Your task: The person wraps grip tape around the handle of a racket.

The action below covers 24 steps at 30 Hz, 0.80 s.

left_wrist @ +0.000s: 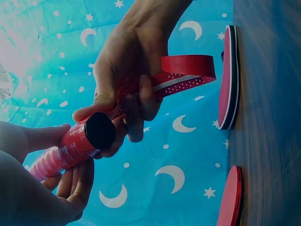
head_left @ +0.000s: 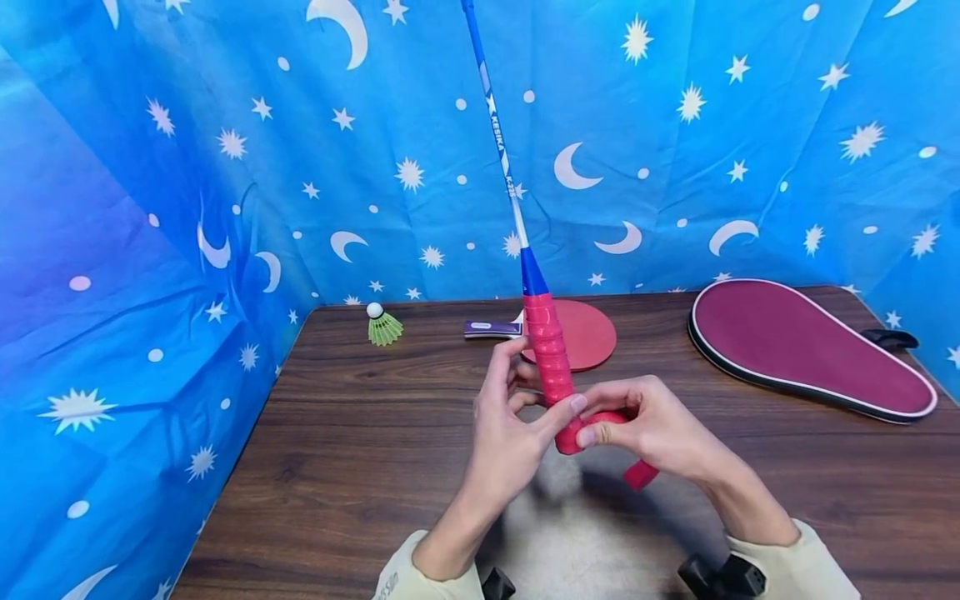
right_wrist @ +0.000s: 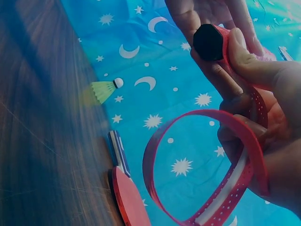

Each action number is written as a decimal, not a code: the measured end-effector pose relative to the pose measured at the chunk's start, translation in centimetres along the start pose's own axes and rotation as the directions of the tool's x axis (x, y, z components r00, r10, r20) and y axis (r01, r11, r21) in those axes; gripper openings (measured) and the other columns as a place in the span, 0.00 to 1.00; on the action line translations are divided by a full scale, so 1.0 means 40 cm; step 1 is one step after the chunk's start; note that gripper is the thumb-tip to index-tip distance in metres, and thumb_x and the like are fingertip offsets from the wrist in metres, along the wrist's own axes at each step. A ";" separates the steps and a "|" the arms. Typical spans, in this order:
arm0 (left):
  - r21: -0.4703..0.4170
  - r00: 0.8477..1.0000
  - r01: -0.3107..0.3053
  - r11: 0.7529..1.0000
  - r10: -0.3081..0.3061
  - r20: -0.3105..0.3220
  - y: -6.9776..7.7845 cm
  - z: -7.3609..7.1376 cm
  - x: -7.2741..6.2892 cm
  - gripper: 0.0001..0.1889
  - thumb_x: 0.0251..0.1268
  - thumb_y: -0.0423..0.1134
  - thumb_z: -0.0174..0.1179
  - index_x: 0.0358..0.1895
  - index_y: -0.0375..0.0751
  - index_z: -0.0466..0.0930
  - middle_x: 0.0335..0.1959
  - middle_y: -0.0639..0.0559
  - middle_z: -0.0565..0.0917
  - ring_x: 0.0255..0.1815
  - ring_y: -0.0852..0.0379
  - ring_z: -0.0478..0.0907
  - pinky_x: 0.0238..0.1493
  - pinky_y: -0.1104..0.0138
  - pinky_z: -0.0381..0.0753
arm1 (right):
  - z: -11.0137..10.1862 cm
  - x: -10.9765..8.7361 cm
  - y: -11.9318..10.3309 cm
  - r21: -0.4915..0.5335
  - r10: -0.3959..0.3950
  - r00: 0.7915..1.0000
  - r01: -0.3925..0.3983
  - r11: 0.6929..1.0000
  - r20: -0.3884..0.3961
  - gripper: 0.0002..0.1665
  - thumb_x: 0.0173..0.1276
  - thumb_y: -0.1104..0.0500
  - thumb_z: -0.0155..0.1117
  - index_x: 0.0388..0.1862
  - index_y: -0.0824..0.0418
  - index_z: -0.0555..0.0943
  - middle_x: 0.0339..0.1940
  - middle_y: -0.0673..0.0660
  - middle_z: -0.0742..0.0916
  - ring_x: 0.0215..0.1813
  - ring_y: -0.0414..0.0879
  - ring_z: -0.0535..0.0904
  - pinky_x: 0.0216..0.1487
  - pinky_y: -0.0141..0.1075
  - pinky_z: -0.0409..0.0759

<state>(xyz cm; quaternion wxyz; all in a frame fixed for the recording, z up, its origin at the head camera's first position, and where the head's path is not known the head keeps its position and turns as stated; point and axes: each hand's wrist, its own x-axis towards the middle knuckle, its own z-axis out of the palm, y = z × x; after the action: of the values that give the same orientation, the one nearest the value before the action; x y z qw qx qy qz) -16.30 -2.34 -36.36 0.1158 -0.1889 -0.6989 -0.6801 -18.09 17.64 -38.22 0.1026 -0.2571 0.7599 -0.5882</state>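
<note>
A badminton racket (head_left: 513,196) with a blue and white shaft stands upright over the table, its head cut off by the top of the head view. Red grip tape (head_left: 553,367) spirals round its handle. My left hand (head_left: 504,437) holds the handle between thumb and fingers near the lower end. With thumb and fingers, my right hand (head_left: 671,429) pinches the tape at the butt. A loose length of tape (right_wrist: 149,165) loops down from that hand, its underside dotted with a pale strip. Both wrist views show the handle's black end (left_wrist: 100,131).
A shuttlecock (head_left: 385,325) stands at the back left of the wooden table (head_left: 352,467). Behind the racket lies a red table tennis bat (head_left: 588,333). A maroon bat case (head_left: 802,346) is at the right. Blue starry cloth (head_left: 420,233) hangs behind.
</note>
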 end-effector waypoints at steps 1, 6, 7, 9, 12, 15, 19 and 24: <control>-0.006 1.000 -0.002 1.000 0.002 0.001 0.000 -0.002 -0.001 0.35 0.53 0.33 0.74 0.63 0.49 0.67 0.45 0.50 0.76 0.44 0.54 0.77 0.44 0.60 0.84 | -0.001 0.000 0.000 -0.003 0.004 1.000 -0.004 1.000 -0.001 0.16 0.61 0.61 0.73 0.48 0.59 0.85 0.36 0.55 0.89 0.39 0.53 0.86 0.38 0.42 0.84; -0.032 1.000 -0.004 0.999 0.004 0.010 0.005 -0.006 -0.004 0.34 0.54 0.34 0.74 0.64 0.49 0.67 0.43 0.47 0.78 0.43 0.54 0.79 0.44 0.60 0.84 | -0.007 -0.002 0.001 -0.015 0.026 1.000 -0.026 1.000 0.001 0.16 0.60 0.61 0.74 0.48 0.57 0.85 0.38 0.55 0.89 0.39 0.53 0.85 0.39 0.44 0.83; -0.035 1.000 -0.003 0.999 0.004 0.009 0.006 -0.006 -0.005 0.34 0.54 0.34 0.73 0.64 0.49 0.67 0.43 0.46 0.79 0.43 0.54 0.79 0.44 0.60 0.84 | -0.008 -0.003 0.002 -0.019 0.029 1.000 -0.029 0.999 0.003 0.17 0.60 0.61 0.74 0.48 0.57 0.85 0.38 0.55 0.89 0.39 0.53 0.85 0.39 0.44 0.83; -0.041 1.000 -0.001 0.999 0.001 0.008 0.008 -0.007 -0.007 0.34 0.54 0.34 0.73 0.64 0.49 0.68 0.42 0.46 0.79 0.42 0.54 0.79 0.43 0.60 0.84 | -0.012 -0.004 0.005 -0.026 0.034 0.999 -0.034 0.999 0.011 0.18 0.59 0.61 0.74 0.49 0.56 0.85 0.39 0.54 0.89 0.40 0.53 0.84 0.39 0.44 0.82; -0.047 1.000 -0.002 0.999 0.002 0.006 0.010 -0.007 -0.006 0.33 0.55 0.34 0.73 0.64 0.48 0.69 0.42 0.47 0.79 0.42 0.54 0.80 0.43 0.60 0.84 | -0.022 -0.005 0.011 -0.027 0.027 0.999 -0.026 0.999 0.039 0.19 0.60 0.62 0.74 0.51 0.56 0.84 0.40 0.55 0.88 0.40 0.54 0.84 0.39 0.44 0.82; -0.047 1.000 -0.006 0.999 0.006 0.007 0.012 -0.007 -0.006 0.33 0.55 0.34 0.73 0.64 0.47 0.69 0.42 0.47 0.80 0.41 0.53 0.80 0.43 0.60 0.84 | -0.029 -0.003 0.018 -0.002 0.007 0.997 -0.007 1.000 0.082 0.19 0.62 0.63 0.72 0.53 0.58 0.83 0.41 0.57 0.88 0.39 0.56 0.84 0.40 0.44 0.82; -0.042 1.000 -0.006 0.999 0.006 0.000 0.012 -0.004 -0.010 0.32 0.55 0.34 0.73 0.63 0.47 0.69 0.41 0.47 0.80 0.41 0.53 0.80 0.44 0.60 0.84 | -0.033 -0.002 0.025 0.035 -0.001 0.992 -0.004 0.999 0.126 0.20 0.64 0.65 0.69 0.55 0.60 0.82 0.43 0.59 0.88 0.41 0.58 0.84 0.43 0.44 0.82; -0.044 1.000 0.002 0.999 -0.003 -0.010 0.011 -0.001 -0.013 0.32 0.54 0.34 0.73 0.63 0.47 0.69 0.41 0.46 0.80 0.41 0.53 0.80 0.44 0.60 0.84 | -0.033 -0.001 0.030 0.080 -0.009 0.982 -0.006 0.997 0.187 0.20 0.67 0.66 0.65 0.58 0.61 0.79 0.46 0.60 0.87 0.45 0.57 0.84 0.47 0.43 0.81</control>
<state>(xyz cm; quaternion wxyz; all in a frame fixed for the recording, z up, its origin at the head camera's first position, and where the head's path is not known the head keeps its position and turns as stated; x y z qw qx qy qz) -15.67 -2.43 -36.18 0.1143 -0.1870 -0.6835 -0.6962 -18.98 18.97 -38.98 0.1835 -0.3077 0.7223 -0.5915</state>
